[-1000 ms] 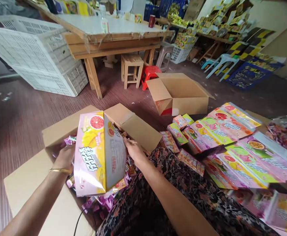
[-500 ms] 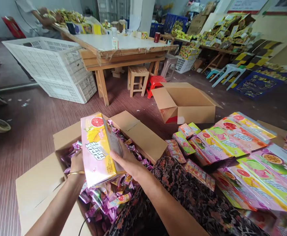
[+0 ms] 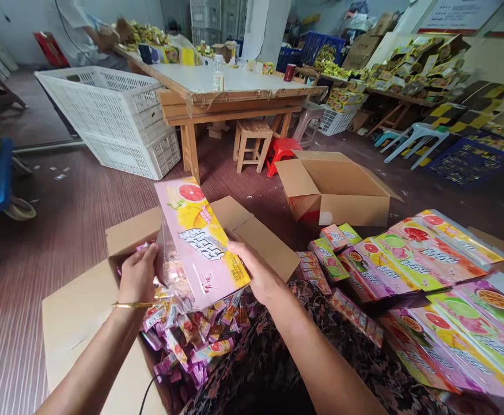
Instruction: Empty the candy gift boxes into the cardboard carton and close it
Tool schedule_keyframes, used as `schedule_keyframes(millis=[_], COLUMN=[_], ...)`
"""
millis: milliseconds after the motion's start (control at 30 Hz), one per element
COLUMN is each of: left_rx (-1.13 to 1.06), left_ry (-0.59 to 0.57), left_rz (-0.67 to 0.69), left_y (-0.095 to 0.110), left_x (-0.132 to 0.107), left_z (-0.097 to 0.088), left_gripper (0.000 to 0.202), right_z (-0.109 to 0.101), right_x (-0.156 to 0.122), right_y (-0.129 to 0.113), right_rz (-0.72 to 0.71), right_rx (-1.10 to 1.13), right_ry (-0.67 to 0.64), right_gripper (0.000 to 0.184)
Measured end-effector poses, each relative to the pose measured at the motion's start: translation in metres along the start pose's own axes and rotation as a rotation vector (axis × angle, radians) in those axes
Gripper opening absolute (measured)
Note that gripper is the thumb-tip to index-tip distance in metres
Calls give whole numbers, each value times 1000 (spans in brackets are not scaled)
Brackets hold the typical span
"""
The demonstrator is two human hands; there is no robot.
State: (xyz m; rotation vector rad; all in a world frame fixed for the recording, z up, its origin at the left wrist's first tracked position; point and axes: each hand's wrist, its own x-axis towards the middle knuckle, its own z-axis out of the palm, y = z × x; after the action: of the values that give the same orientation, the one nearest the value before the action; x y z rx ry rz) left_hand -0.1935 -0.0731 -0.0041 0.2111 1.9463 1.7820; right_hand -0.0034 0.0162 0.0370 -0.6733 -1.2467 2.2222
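Over an open carton [image 3: 105, 300] of small wrapped sweets [image 3: 191, 334], both hands, left [image 3: 137, 276] and right [image 3: 256, 274], grip a pink bag [image 3: 202, 242] by its edges, tilted so the mouth faces down.

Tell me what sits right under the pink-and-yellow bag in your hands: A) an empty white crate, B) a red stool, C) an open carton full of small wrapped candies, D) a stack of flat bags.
C: both hands, left hand and right hand, hold the pink-and-yellow bag over the open carton filled with small wrapped candies.
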Motion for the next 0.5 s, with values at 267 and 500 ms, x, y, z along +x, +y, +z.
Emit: schedule_keyframes(millis=[267, 500], left_rx=[258, -238], left_ry=[-21, -450], left_rz=[141, -103], left_y=[13, 19], left_x=[-28, -43], left_z=[5, 8], left_gripper=[35, 22], right_z=[-25, -38], right_x=[-11, -13], right_y=[2, -10], right_rz=[197, 136], right_rx=[203, 337], right_ry=[52, 289], right_gripper=[42, 31])
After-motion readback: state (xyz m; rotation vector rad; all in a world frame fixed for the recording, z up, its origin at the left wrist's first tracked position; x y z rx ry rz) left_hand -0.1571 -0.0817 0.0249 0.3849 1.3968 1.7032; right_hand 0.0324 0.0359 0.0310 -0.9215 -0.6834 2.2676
